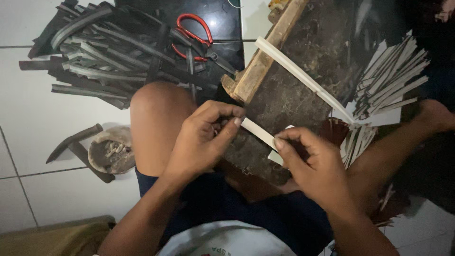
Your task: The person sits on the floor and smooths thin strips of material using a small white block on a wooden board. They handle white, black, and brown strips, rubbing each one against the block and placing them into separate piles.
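I see L hand (pixel 204 137) w/ fingers curled, pinching one end of a short pale strip (pixel 258 132) over the lap. R hand (pixel 310 166) grips the strip's other end, fingers closed round it. Strip lies just in front of a dark work board (pixel 294 90) w/ a wooden block (pixel 265 57) and a long pale strip (pixel 303 78) on top. Red-handled scissors (pixel 194 35) sit on a pile of dark strips (pixel 104 52), upper left. Cut pale strips (pixel 388 78) fan out far right. Hammer (pixel 78 147) rests on floor beside a small bowl (pixel 111 151).
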